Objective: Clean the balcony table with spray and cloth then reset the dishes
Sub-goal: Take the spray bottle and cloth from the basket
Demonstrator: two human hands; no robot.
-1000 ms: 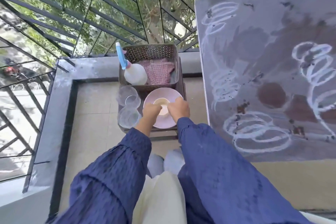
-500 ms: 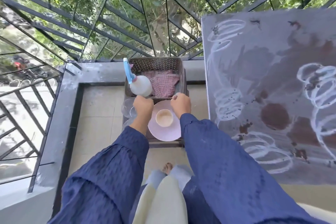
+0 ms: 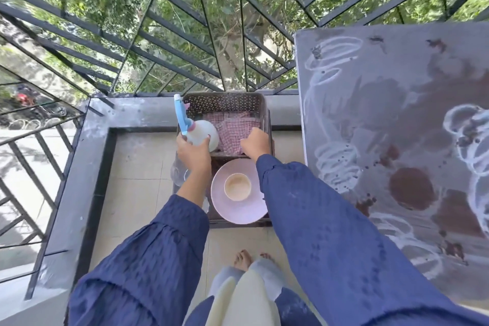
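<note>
White plastic spray bottle w/ a blue trigger head sits in the basket, at its left wall, and my left hand wraps its body, fingers curled round it in a grip. Right hand is down in the basket on the checked cloth, fingers bent into the fabric; can't tell if they've pinched it shut or only rest on it.

Risks, as I judge them: bottle is round and smooth, held low on the belly, so it could roll out of the palm on the lift, and the trigger head could catch on the basket wall. If the cloth snags on the basket's holes, a hard pull may drag the basket off the low stand it shares w/ the dishes. Just this side of the basket is the pink plate w/ a small cup on it, right under my right forearm; a dropped elbow or sleeve could knock the cup over. Clear glasses sit left of the plate, partly hidden under my left wrist, so easy to clip.

Right of the basket, the table is bare of dishes but still dirty: brown stains and white scribbly streaks. Its edge is close to my right arm, so swing room is tight. Beyond the basket is the ledge, then the railing.
</note>
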